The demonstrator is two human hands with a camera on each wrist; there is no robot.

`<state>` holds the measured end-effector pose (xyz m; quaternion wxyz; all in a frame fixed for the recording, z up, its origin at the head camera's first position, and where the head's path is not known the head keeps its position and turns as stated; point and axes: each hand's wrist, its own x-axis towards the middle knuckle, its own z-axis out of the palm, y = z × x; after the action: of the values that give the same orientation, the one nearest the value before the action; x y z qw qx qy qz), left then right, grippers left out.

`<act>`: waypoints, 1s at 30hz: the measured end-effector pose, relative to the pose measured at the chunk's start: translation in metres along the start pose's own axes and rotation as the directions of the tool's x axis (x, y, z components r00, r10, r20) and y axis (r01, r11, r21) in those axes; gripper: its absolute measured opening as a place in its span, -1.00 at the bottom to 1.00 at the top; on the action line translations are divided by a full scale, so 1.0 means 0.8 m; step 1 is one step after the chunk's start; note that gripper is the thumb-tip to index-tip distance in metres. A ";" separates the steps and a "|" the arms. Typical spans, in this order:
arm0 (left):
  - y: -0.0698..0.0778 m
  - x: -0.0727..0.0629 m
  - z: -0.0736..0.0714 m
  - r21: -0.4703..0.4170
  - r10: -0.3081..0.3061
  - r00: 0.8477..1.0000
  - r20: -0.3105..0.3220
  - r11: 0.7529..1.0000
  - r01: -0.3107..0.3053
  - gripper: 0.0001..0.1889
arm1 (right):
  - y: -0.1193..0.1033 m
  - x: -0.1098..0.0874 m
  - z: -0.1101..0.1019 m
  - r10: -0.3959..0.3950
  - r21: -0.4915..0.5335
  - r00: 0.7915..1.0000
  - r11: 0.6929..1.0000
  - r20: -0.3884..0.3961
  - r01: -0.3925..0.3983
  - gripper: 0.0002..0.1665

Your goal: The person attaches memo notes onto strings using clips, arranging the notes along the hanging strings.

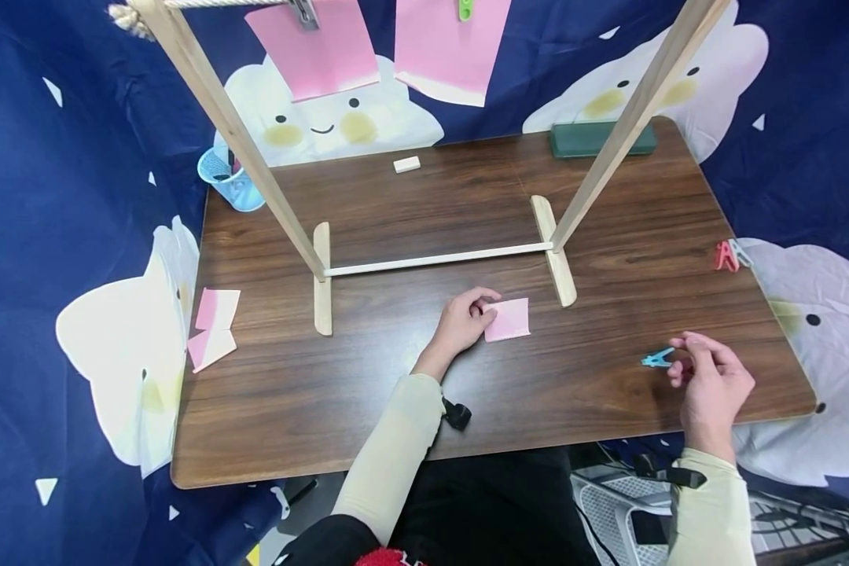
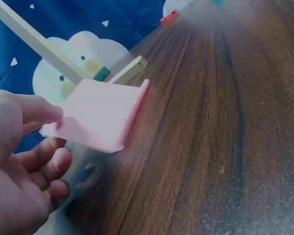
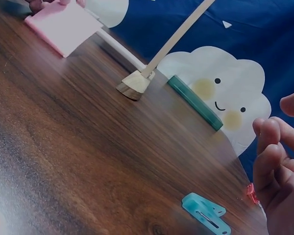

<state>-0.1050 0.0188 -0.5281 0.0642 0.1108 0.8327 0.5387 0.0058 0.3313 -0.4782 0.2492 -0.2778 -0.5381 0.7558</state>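
My left hand [image 1: 460, 322] pinches the left edge of a small pink paper sheet [image 1: 511, 320] between thumb and fingers, in front of the wooden stand. In the left wrist view the sheet [image 2: 100, 112] tilts over the tabletop, its far edge curled. A blue clothespin [image 1: 655, 359] lies on the table at the right. Just beside it hovers my right hand [image 1: 711, 385], fingers loosely bent. The right wrist view shows a gap between the clothespin [image 3: 205, 213] and those fingers [image 3: 269, 154], which hold nothing.
Over the table stands a wooden frame [image 1: 255, 157] with pink sheets [image 1: 453, 47] clipped along its rope. A blue basket [image 1: 237, 189], white block [image 1: 406, 164] and green case [image 1: 587, 140] sit at the back. Folded pink papers [image 1: 215, 314] lie left; red and white clothespins [image 1: 727, 255] lie right.
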 end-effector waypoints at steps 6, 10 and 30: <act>-0.002 -0.001 0.000 -0.006 0.004 1.000 -0.010 1.000 -0.004 -0.88 | 0.001 -0.001 0.001 0.003 -0.011 1.000 1.000 0.005 -0.002 -0.84; -0.003 -0.001 0.000 0.000 -0.019 1.000 0.005 1.000 0.019 -0.87 | 0.002 -0.001 0.001 0.003 -0.011 1.000 1.000 0.008 -0.002 -0.83; 0.009 -0.003 -0.015 0.171 0.041 0.998 0.040 0.984 -0.047 -0.83 | 0.002 -0.001 0.002 0.037 -0.023 0.999 0.999 0.001 -0.037 -0.83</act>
<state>-0.1045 0.0106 -0.5170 0.0578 0.1440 0.8721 0.4640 0.0057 0.3292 -0.4794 0.2318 -0.2900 -0.5416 0.7542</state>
